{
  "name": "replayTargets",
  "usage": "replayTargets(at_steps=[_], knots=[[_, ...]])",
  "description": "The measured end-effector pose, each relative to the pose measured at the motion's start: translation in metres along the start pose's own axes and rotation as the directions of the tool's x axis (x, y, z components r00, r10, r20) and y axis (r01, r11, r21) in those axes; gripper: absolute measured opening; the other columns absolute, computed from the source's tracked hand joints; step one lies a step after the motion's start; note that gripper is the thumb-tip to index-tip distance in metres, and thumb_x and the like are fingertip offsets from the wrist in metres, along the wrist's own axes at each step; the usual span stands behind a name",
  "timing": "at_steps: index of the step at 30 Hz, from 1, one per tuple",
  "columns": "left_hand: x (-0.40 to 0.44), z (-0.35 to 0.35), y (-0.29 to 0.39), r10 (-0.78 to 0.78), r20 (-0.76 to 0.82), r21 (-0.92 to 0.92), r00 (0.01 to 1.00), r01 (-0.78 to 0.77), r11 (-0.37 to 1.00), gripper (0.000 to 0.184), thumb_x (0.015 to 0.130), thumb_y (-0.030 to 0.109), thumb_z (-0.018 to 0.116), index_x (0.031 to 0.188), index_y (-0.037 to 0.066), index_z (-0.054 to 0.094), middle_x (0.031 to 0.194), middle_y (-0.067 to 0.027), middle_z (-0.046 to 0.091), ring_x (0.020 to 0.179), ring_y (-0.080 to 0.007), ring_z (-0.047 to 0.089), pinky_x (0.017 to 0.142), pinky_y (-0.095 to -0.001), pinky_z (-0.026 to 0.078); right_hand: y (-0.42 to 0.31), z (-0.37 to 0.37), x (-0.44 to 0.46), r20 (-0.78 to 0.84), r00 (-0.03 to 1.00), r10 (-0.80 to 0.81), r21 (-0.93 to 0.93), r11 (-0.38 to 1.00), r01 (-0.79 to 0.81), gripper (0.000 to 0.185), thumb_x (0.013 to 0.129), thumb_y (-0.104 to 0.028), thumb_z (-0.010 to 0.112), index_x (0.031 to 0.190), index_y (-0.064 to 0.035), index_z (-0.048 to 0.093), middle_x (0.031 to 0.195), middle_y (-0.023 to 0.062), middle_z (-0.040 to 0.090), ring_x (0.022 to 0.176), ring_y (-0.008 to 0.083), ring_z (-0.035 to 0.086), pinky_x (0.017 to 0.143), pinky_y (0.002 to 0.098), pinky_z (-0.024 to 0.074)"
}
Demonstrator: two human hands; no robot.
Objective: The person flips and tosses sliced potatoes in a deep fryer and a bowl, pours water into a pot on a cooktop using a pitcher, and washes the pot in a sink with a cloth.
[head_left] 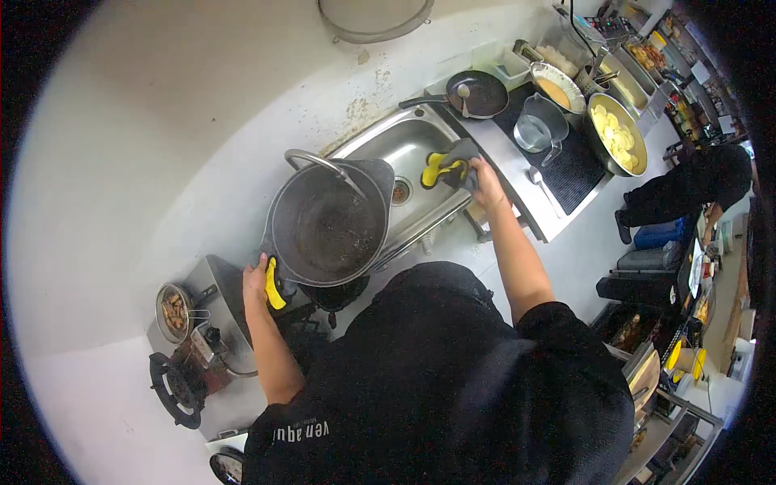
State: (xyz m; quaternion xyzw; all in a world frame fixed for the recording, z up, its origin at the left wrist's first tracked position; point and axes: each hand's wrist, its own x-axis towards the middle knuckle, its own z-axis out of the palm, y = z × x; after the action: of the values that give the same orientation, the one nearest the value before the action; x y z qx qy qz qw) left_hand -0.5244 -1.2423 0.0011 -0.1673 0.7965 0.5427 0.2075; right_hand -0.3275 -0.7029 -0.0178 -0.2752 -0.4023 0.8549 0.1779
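A large dark cooking pot [330, 226] sits at the left end of the steel sink [412, 141], its inside stained and its mouth facing me. The curved faucet [319, 162] arches over its rim. My left hand [257, 281] is closed on a yellow and dark grey cloth [276, 284] at the pot's left side; the handle there is hidden. Above the sink's right side, my right hand [487, 184] grips a second grey and yellow cloth [453, 164], apart from the pot.
Right of the sink stand a frying pan [478, 94] with a spoon, a clear jug [540, 125] and a bowl of pale slices [618, 135]. A fork [546, 191] lies near the counter's edge. At left are a burner [178, 390] and a strainer [173, 314]. Another person [691, 186] works far right.
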Motion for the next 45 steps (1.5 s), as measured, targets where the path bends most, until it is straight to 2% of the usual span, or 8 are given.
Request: replayTargets(at_steps=[2, 16, 23, 32, 33, 37, 42, 45], knots=[[-0.008, 0.005, 0.009, 0.033, -0.158, 0.176, 0.987, -0.005, 0.984, 0.078, 0.085, 0.038, 0.069, 0.131, -0.015, 0.035, 0.124, -0.0243, 0.053, 0.103, -0.0269, 0.059, 0.084, -0.0356, 0.048, 0.014, 0.001, 0.009, -0.076, 0.995, 0.065, 0.035, 0.997, -0.062, 0.051, 0.079, -0.007, 0.051, 0.130, -0.0103, 0.046, 0.102, 0.0065, 0.060, 0.090, 0.0224, 0.060, 0.078, 0.0385, 0.0521], [0.002, 0.002, 0.004, 0.054, -0.061, 0.122, 0.997, -0.046, 0.991, 0.070, 0.085, 0.035, 0.068, 0.131, -0.010, 0.040, 0.123, -0.0204, 0.055, 0.104, -0.0271, 0.058, 0.086, -0.0367, 0.047, 0.009, 0.044, -0.023, 0.066, 0.998, -0.002, 0.298, 0.954, -0.018, 0.029, 0.086, -0.015, 0.055, 0.109, 0.0026, 0.055, 0.100, 0.0153, 0.065, 0.089, 0.0283, 0.066, 0.086, 0.0432, 0.0545], [0.002, 0.001, 0.003, 0.069, -0.034, 0.102, 0.997, -0.066, 0.993, 0.080, 0.083, 0.039, 0.070, 0.132, -0.013, 0.034, 0.113, -0.0188, 0.057, 0.087, -0.0248, 0.061, 0.070, -0.0369, 0.052, 0.015, 0.020, -0.033, -0.050, 0.998, 0.027, -0.022, 0.999, -0.028, 0.076, 0.078, -0.005, 0.061, 0.143, -0.0152, 0.023, 0.104, 0.0079, 0.058, 0.082, 0.0206, 0.060, 0.064, 0.0374, 0.0510], [0.025, -0.007, -0.017, 0.081, -0.011, 0.071, 0.997, -0.080, 0.994, 0.079, 0.085, 0.042, 0.067, 0.133, -0.011, 0.035, 0.122, -0.0205, 0.053, 0.097, -0.0286, 0.060, 0.077, -0.0408, 0.052, 0.022, 0.024, -0.074, -0.115, 0.989, 0.091, -0.005, 0.996, -0.092, 0.053, 0.078, -0.002, 0.053, 0.129, -0.0147, 0.043, 0.103, 0.0045, 0.060, 0.085, 0.0185, 0.064, 0.065, 0.0365, 0.0555], [-0.008, 0.000, 0.009, -0.015, -0.021, 0.095, 1.000, 0.017, 0.995, 0.091, 0.081, 0.041, 0.071, 0.140, -0.010, 0.025, 0.136, -0.0254, 0.041, 0.116, -0.0311, 0.050, 0.094, -0.0394, 0.043, 0.026, 0.021, -0.075, -0.051, 0.996, 0.077, 0.052, 0.996, -0.075, 0.050, 0.077, -0.002, 0.054, 0.125, -0.0133, 0.045, 0.101, 0.0046, 0.060, 0.086, 0.0188, 0.063, 0.066, 0.0341, 0.0542], [-0.008, -0.004, 0.005, 0.015, 0.085, 0.006, 0.996, -0.016, 1.000, 0.053, 0.085, 0.039, 0.068, 0.115, -0.001, 0.050, 0.091, -0.0100, 0.060, 0.064, -0.0217, 0.057, 0.050, -0.0362, 0.048, 0.066, -0.004, -0.059, -0.114, 0.981, 0.155, 0.079, 0.986, -0.146, 0.050, 0.075, -0.008, 0.059, 0.123, -0.0095, 0.045, 0.107, 0.0076, 0.060, 0.098, 0.0220, 0.060, 0.077, 0.0410, 0.0514], [0.024, -0.006, -0.017, 0.061, 0.089, -0.156, 0.994, -0.047, 0.987, 0.046, 0.089, 0.033, 0.063, 0.110, -0.007, 0.056, 0.090, -0.0106, 0.062, 0.066, -0.0228, 0.059, 0.055, -0.0372, 0.049, 0.055, 0.009, -0.070, -0.146, 0.983, 0.110, -0.101, 0.987, -0.126, 0.046, 0.074, -0.004, 0.059, 0.118, -0.0045, 0.047, 0.098, 0.0101, 0.062, 0.083, 0.0213, 0.063, 0.073, 0.0423, 0.0544], [-0.006, -0.006, -0.003, 0.100, 0.167, -0.051, 0.981, -0.093, 0.994, 0.048, 0.090, 0.039, 0.060, 0.108, -0.006, 0.056, 0.097, -0.0138, 0.062, 0.077, -0.0242, 0.061, 0.068, -0.0381, 0.051, 0.012, 0.039, -0.111, 0.021, 0.995, 0.095, 0.079, 0.992, -0.096, 0.041, 0.073, 0.004, 0.056, 0.113, -0.0025, 0.050, 0.090, 0.0084, 0.062, 0.074, 0.0192, 0.063, 0.064, 0.0356, 0.0555]])
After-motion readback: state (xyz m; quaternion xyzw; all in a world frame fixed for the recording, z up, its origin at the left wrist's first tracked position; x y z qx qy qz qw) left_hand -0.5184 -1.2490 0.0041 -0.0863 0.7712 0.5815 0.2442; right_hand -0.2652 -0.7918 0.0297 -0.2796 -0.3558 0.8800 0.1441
